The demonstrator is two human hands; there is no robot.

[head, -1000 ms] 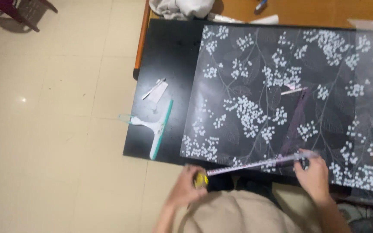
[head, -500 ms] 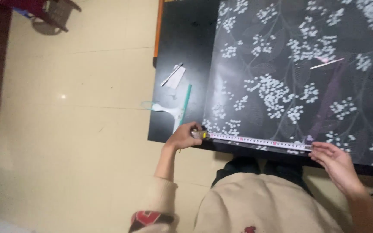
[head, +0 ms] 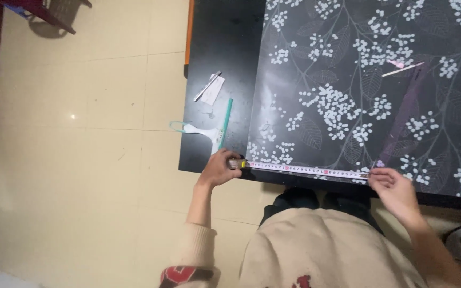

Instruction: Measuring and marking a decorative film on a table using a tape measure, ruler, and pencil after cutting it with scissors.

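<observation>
Along the black table (head: 225, 64) edge, both hands' grips, left hand (head: 221, 168) and right hand (head: 393, 186), pinch a stretched tape measure (head: 308, 169).

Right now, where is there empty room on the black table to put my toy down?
The bare black strip of table left of the flowered sheet, above the small paper, is free. Lower down it is crowded: the squeegee, then the left hand and right hand stretching the tape measure along the near edge.
</observation>
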